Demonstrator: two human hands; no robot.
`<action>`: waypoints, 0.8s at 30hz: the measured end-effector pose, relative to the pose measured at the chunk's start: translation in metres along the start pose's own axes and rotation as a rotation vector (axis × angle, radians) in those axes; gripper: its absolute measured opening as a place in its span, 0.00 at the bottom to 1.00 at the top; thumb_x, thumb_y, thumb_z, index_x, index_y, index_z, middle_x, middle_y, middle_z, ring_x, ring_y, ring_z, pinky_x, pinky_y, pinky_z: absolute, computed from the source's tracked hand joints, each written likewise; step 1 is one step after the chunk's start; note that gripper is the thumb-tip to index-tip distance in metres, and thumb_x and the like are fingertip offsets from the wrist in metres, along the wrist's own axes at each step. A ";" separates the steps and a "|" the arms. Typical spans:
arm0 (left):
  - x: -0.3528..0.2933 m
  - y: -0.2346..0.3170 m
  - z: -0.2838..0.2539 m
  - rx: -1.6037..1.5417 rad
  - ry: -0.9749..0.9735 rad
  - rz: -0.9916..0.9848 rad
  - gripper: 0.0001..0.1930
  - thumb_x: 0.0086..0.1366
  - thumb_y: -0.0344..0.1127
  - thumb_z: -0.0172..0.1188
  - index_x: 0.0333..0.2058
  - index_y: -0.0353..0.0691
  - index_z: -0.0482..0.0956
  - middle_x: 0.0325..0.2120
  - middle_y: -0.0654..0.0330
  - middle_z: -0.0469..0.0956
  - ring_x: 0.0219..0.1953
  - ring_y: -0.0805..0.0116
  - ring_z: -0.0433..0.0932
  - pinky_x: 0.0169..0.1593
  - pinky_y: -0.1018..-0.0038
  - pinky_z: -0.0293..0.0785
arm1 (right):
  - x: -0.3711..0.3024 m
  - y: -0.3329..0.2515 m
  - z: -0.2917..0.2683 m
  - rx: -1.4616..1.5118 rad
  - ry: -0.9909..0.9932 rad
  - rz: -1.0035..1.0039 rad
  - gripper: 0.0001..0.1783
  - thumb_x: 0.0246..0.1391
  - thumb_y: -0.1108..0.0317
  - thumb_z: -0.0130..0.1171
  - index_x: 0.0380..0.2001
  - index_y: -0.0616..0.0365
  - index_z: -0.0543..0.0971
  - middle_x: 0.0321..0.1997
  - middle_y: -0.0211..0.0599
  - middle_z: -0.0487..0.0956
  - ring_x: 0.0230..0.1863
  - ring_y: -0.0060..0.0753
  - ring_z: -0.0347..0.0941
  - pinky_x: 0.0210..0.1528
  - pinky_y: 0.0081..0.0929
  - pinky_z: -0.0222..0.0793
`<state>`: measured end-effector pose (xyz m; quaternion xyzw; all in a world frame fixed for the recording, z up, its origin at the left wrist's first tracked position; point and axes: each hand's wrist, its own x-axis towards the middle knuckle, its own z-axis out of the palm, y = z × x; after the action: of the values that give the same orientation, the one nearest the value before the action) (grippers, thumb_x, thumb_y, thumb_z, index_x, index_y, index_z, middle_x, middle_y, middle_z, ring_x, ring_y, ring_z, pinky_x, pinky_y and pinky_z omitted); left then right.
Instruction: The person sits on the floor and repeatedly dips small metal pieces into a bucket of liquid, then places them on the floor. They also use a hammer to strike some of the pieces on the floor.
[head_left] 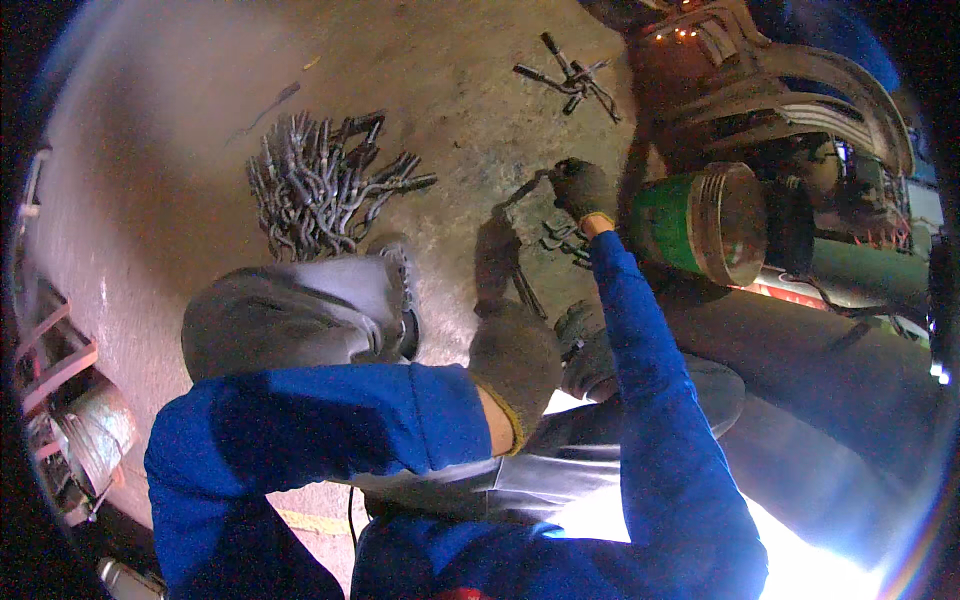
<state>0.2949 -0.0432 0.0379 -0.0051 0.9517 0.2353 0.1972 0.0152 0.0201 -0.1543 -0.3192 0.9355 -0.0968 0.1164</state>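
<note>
My right hand [583,190], in a dark work glove, is closed on a short dark metal rod [530,187] that sticks out to its left. Several bent metal rods [565,240] lie just below that hand, on what looks like a block or plate. Nearer to me, my left hand [515,350] wears a brown glove with its back up; its fingers are hidden. A thin dark rod [527,293] shows just beyond it, and I cannot tell whether the glove grips it. To the left lies a large pile of twisted metal rods [315,185].
A smaller cluster of rods [570,75] lies at the far right on the concrete floor [430,80]. A green bucket [665,225] lies tipped beside my right wrist, near a large pipe [800,340] and coiled hoses [800,100]. Another bucket [95,430] stands at the left.
</note>
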 end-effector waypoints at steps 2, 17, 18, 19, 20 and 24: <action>0.002 0.002 -0.006 0.084 -0.171 0.088 0.14 0.58 0.35 0.56 0.40 0.38 0.84 0.37 0.53 0.81 0.44 0.51 0.78 0.46 0.56 0.71 | -0.005 0.000 0.000 0.061 0.006 0.043 0.19 0.54 0.54 0.56 0.40 0.57 0.82 0.31 0.43 0.84 0.28 0.36 0.82 0.35 0.32 0.75; -0.004 0.012 -0.001 0.131 -0.186 0.038 0.18 0.60 0.36 0.56 0.47 0.37 0.81 0.40 0.48 0.81 0.45 0.45 0.78 0.48 0.47 0.72 | 0.000 0.029 0.046 0.595 0.255 0.124 0.18 0.58 0.61 0.58 0.46 0.62 0.77 0.34 0.39 0.81 0.27 0.27 0.77 0.30 0.24 0.73; -0.005 0.010 0.006 0.117 -0.160 0.010 0.18 0.60 0.36 0.56 0.47 0.37 0.81 0.40 0.48 0.81 0.45 0.44 0.78 0.48 0.47 0.71 | -0.004 0.011 0.040 0.572 0.174 0.132 0.17 0.58 0.62 0.58 0.46 0.62 0.77 0.33 0.38 0.81 0.27 0.26 0.77 0.30 0.24 0.73; -0.006 0.007 0.014 0.085 -0.136 -0.009 0.18 0.59 0.36 0.56 0.47 0.38 0.81 0.41 0.49 0.81 0.45 0.44 0.78 0.49 0.47 0.71 | -0.007 -0.006 0.032 0.548 0.093 0.138 0.17 0.58 0.62 0.58 0.45 0.63 0.77 0.33 0.36 0.80 0.27 0.26 0.76 0.30 0.24 0.73; -0.006 0.005 0.015 0.065 -0.101 -0.013 0.18 0.59 0.36 0.56 0.47 0.39 0.81 0.41 0.49 0.81 0.45 0.44 0.78 0.49 0.46 0.71 | -0.006 -0.017 0.020 0.519 0.034 0.147 0.16 0.59 0.62 0.57 0.45 0.63 0.77 0.32 0.35 0.80 0.28 0.25 0.75 0.31 0.23 0.73; -0.004 -0.003 0.044 0.130 0.257 0.136 0.08 0.54 0.28 0.55 0.29 0.30 0.81 0.20 0.44 0.77 0.21 0.51 0.79 0.25 0.54 0.75 | 0.001 -0.014 0.039 0.824 0.160 0.165 0.16 0.59 0.61 0.57 0.43 0.63 0.77 0.35 0.35 0.81 0.31 0.24 0.76 0.31 0.25 0.75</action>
<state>0.3151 -0.0263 0.0018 0.0423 0.9804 0.1836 0.0572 0.0330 0.0045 -0.1885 -0.1615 0.8470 -0.4776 0.1685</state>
